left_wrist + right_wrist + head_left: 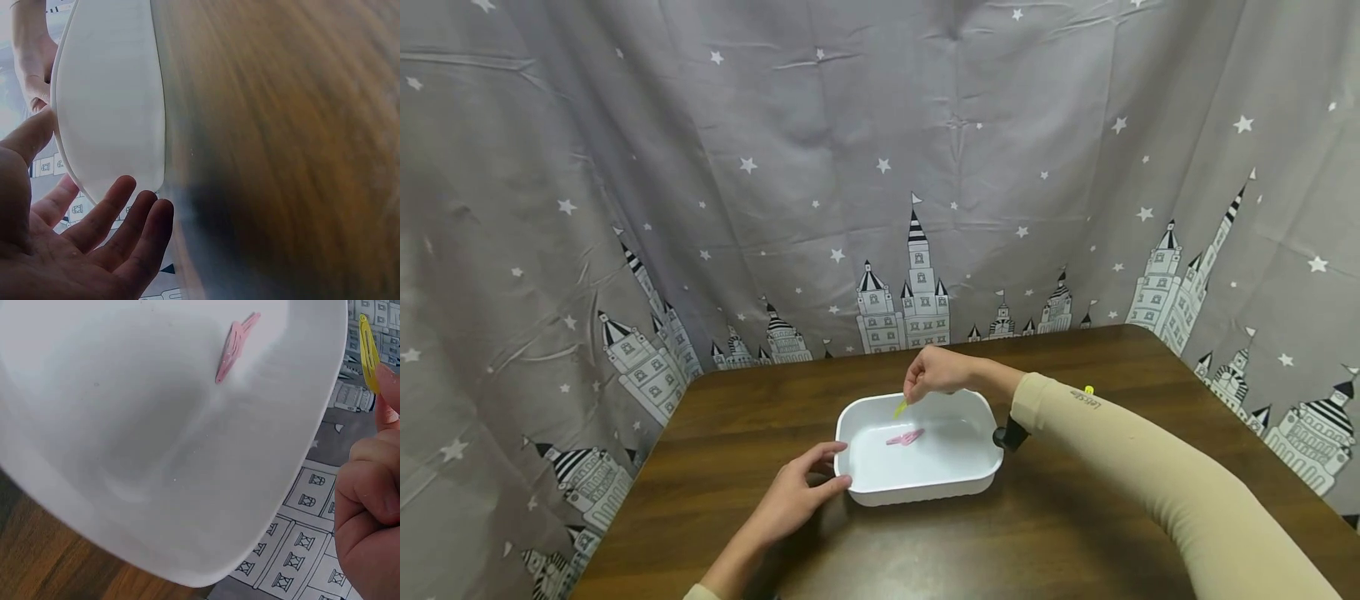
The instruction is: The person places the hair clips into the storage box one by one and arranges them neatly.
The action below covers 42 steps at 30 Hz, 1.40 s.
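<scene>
A white plastic basin (pixel 917 487) stands on the table, with pink snap hair clips (pixel 906 437) lying together on its floor. My right hand (pixel 936 371) is above the basin's far side. It pinches a yellow snap hair clip (pixel 369 355) by one end between thumb and forefinger, the rest sticking out. My left hand (pixel 797 492) touches the basin's left end from outside. In the left wrist view its fingers (pixel 115 209) are spread and loosely bent against the wall, with the thumb near the rim.
On the brown wooden table (pixel 730 433), another small yellow piece (pixel 1088 389) shows behind my right sleeve, mostly hidden. A grey curtain (pixel 790 192) with castles and stars hangs behind the table. A black wrist device (pixel 1011 435) sits close to the basin's right rim.
</scene>
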Each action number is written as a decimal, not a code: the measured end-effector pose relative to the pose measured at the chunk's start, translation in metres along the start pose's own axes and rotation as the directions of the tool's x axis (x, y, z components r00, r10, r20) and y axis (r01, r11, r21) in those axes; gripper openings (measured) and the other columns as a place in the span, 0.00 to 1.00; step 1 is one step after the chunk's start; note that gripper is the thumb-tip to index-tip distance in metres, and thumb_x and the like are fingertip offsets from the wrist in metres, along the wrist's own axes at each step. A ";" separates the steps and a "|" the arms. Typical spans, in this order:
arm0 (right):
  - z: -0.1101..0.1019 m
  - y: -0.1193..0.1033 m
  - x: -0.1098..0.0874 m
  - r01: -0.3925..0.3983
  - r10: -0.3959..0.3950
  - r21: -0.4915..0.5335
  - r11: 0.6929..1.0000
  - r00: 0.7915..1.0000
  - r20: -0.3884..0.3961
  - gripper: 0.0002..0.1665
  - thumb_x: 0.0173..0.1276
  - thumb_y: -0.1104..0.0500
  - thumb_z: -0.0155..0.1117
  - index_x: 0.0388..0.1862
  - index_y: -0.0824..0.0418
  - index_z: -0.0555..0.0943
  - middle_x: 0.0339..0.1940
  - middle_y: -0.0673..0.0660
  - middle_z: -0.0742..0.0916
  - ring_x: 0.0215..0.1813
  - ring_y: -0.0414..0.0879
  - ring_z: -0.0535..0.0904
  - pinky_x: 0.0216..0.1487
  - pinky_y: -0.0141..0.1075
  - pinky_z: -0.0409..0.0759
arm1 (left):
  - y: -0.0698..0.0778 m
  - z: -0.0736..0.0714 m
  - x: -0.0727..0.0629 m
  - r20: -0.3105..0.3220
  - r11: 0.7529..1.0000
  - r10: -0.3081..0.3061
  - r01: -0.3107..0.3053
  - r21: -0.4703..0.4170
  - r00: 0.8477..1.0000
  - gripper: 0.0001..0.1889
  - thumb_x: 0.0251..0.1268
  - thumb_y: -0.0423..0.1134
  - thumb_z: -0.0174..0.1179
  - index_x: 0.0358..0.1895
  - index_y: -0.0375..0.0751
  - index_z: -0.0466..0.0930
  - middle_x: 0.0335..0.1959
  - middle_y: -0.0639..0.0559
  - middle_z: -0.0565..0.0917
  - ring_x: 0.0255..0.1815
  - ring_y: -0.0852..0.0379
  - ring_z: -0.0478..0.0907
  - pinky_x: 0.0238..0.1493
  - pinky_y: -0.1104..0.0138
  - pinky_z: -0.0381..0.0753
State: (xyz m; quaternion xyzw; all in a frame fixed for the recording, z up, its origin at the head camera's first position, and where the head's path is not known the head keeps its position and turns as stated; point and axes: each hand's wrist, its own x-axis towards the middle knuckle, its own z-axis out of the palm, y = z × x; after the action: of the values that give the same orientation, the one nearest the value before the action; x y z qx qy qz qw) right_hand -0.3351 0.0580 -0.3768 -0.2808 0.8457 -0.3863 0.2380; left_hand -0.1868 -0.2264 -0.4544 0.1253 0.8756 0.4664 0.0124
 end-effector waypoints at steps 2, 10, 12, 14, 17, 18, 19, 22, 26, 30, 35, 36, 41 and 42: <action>0.002 0.000 0.001 0.001 -0.001 -0.003 1.000 1.000 0.005 0.05 0.62 0.62 0.73 0.32 0.64 0.87 0.19 0.48 0.79 0.14 0.36 0.56 0.18 0.30 0.55 | 0.000 0.000 0.000 0.001 1.000 0.001 -0.001 0.001 1.000 0.24 0.64 0.42 0.70 0.63 0.43 0.78 0.48 0.45 0.86 0.46 0.52 0.85 0.52 0.56 0.82; 0.007 -0.001 0.002 0.009 -0.009 -0.011 1.000 1.000 0.030 0.03 0.63 0.61 0.72 0.33 0.61 0.87 0.27 0.55 0.85 0.13 0.36 0.57 0.17 0.30 0.55 | -0.001 0.002 0.001 -0.005 0.999 0.012 -0.011 0.034 1.000 0.24 0.64 0.43 0.69 0.63 0.44 0.78 0.48 0.45 0.86 0.46 0.52 0.85 0.52 0.56 0.82; 0.007 -0.001 0.002 0.014 -0.013 -0.009 1.000 0.999 0.033 0.02 0.63 0.61 0.72 0.33 0.60 0.87 0.29 0.58 0.86 0.13 0.36 0.57 0.17 0.30 0.55 | -0.001 0.002 0.001 -0.008 0.999 0.015 -0.015 0.037 1.000 0.24 0.64 0.43 0.70 0.63 0.44 0.78 0.48 0.45 0.86 0.46 0.52 0.85 0.52 0.55 0.81; 0.008 -0.002 0.002 0.016 -0.015 -0.011 1.000 0.999 0.032 0.02 0.64 0.61 0.71 0.32 0.59 0.87 0.30 0.59 0.86 0.13 0.36 0.57 0.17 0.30 0.55 | 0.000 0.002 0.001 -0.008 0.999 0.013 -0.013 0.034 1.000 0.24 0.64 0.43 0.70 0.62 0.44 0.78 0.48 0.45 0.86 0.46 0.52 0.85 0.53 0.53 0.81; 0.007 -0.002 0.002 0.009 -0.009 -0.010 1.000 1.000 0.029 0.02 0.64 0.60 0.71 0.33 0.58 0.87 0.34 0.62 0.88 0.13 0.36 0.57 0.17 0.30 0.55 | 0.001 0.001 0.000 -0.006 1.000 0.012 -0.012 0.025 1.000 0.24 0.64 0.43 0.70 0.62 0.44 0.78 0.48 0.45 0.86 0.46 0.52 0.85 0.53 0.51 0.80; 0.006 -0.003 0.001 0.006 -0.006 -0.012 1.000 1.000 0.027 0.02 0.64 0.60 0.71 0.33 0.57 0.88 0.34 0.62 0.88 0.13 0.36 0.57 0.17 0.30 0.55 | 0.002 0.001 0.000 -0.006 1.000 0.012 -0.011 0.023 1.000 0.24 0.64 0.42 0.70 0.62 0.44 0.78 0.48 0.45 0.86 0.46 0.52 0.85 0.53 0.51 0.80; 0.005 -0.003 0.001 0.005 -0.005 -0.011 1.000 1.000 0.023 0.02 0.64 0.60 0.71 0.33 0.57 0.88 0.34 0.62 0.88 0.13 0.36 0.57 0.17 0.30 0.55 | 0.002 0.001 0.000 -0.005 1.000 0.010 -0.010 0.022 1.000 0.24 0.64 0.42 0.70 0.62 0.44 0.78 0.48 0.45 0.86 0.46 0.52 0.85 0.53 0.51 0.80; 0.002 -0.004 -0.004 0.000 0.000 0.000 1.000 1.000 0.011 0.02 0.65 0.60 0.71 0.34 0.57 0.88 0.32 0.60 0.87 0.13 0.36 0.56 0.17 0.30 0.55 | 0.001 0.001 0.000 -0.005 1.000 0.012 -0.012 0.020 1.000 0.24 0.64 0.42 0.70 0.62 0.44 0.78 0.48 0.45 0.86 0.46 0.52 0.85 0.53 0.51 0.81; -0.005 -0.004 -0.013 -0.012 0.012 0.014 1.000 1.000 -0.005 0.04 0.66 0.59 0.70 0.36 0.60 0.88 0.29 0.53 0.84 0.14 0.38 0.56 0.18 0.32 0.55 | 0.000 0.001 -0.001 -0.001 1.000 0.011 -0.011 0.020 1.000 0.24 0.64 0.42 0.70 0.62 0.44 0.78 0.48 0.45 0.86 0.46 0.51 0.85 0.53 0.51 0.81; -0.011 -0.001 -0.022 0.004 -0.004 0.009 1.000 1.000 -0.029 0.09 0.67 0.59 0.68 0.40 0.63 0.87 0.31 0.52 0.85 0.23 0.40 0.68 0.26 0.33 0.68 | -0.001 0.001 -0.001 0.002 1.000 0.006 -0.006 0.018 1.000 0.24 0.64 0.42 0.70 0.63 0.44 0.78 0.48 0.45 0.86 0.46 0.51 0.85 0.52 0.53 0.81; -0.022 0.003 -0.031 0.036 -0.035 0.008 0.999 0.997 -0.064 0.10 0.68 0.59 0.68 0.41 0.65 0.87 0.29 0.55 0.84 0.30 0.41 0.73 0.36 0.34 0.73 | -0.001 0.001 -0.001 -0.005 1.000 0.005 -0.005 0.011 1.000 0.24 0.64 0.42 0.70 0.63 0.44 0.78 0.48 0.44 0.86 0.46 0.51 0.85 0.53 0.51 0.80; -0.024 0.004 -0.033 0.034 -0.033 0.010 0.999 0.997 -0.070 0.10 0.68 0.58 0.68 0.41 0.65 0.87 0.25 0.53 0.81 0.26 0.41 0.70 0.32 0.34 0.71 | -0.001 0.001 -0.001 -0.007 1.000 0.006 -0.006 0.011 1.000 0.24 0.64 0.42 0.70 0.62 0.44 0.78 0.48 0.44 0.86 0.46 0.51 0.85 0.54 0.51 0.80; -0.032 0.013 -0.045 0.006 -0.004 0.015 1.000 0.995 -0.101 0.09 0.69 0.57 0.67 0.41 0.61 0.87 0.12 0.45 0.68 0.14 0.39 0.56 0.20 0.33 0.57 | 0.000 0.001 0.000 -0.013 1.000 0.002 -0.002 0.023 1.000 0.24 0.63 0.42 0.70 0.62 0.45 0.78 0.48 0.45 0.87 0.46 0.53 0.85 0.54 0.52 0.80; -0.034 0.015 -0.048 0.000 0.001 0.008 1.000 0.994 -0.111 0.08 0.69 0.56 0.67 0.40 0.60 0.87 0.12 0.45 0.68 0.14 0.39 0.56 0.19 0.32 0.57 | 0.000 0.001 0.000 -0.014 1.000 0.001 -0.001 0.024 1.000 0.24 0.63 0.42 0.70 0.62 0.45 0.78 0.47 0.45 0.87 0.46 0.53 0.85 0.53 0.52 0.81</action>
State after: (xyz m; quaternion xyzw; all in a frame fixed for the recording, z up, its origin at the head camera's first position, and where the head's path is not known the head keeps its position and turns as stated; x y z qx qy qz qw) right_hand -0.3255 0.1152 -0.3597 -0.2578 0.8561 -0.4047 0.1920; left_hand -0.1871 -0.2257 -0.4548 0.1224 0.8810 0.4569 0.0044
